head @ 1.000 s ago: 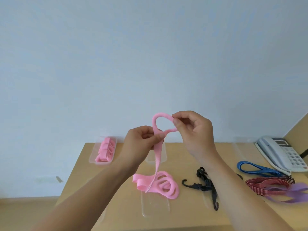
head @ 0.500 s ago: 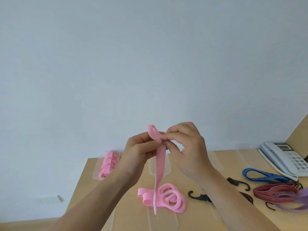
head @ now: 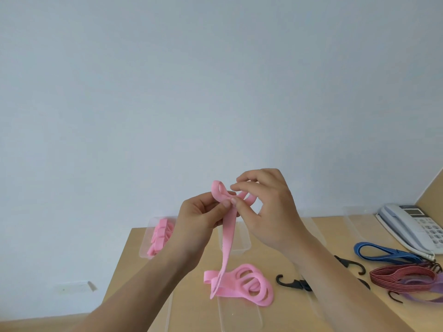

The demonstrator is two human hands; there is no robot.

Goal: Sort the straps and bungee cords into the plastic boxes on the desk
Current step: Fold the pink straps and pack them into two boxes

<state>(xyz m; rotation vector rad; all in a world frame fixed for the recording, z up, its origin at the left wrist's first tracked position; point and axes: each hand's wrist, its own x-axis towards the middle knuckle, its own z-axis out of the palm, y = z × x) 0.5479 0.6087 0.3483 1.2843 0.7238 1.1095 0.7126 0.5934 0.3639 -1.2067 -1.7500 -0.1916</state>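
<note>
I hold a pink strap [head: 227, 238] up above the desk [head: 124, 264]. My left hand [head: 200, 218] pinches its folded top, where a small loop stands up. My right hand [head: 268, 207] pinches the same fold from the right, with a second loop of strap running under its fingers. The strap's tail hangs down to a loose pink coil [head: 249, 283] lying on the desk. A clear plastic box [head: 146, 238] at the back left holds folded pink straps [head: 160, 236]. Another clear box [head: 242, 245] stands behind the hanging strap.
Right of the coil lie black hooks [head: 294, 283], a blue bungee cord [head: 383, 252], a red bungee cord [head: 402, 279] and a purple strap [head: 431, 293]. A white desk phone [head: 417, 226] sits at the back right. A clear lid [head: 239, 315] lies at the front edge.
The hands have drawn slightly apart and the right hand has folded a second loop of strap beside the first; the camera has tilted a little.
</note>
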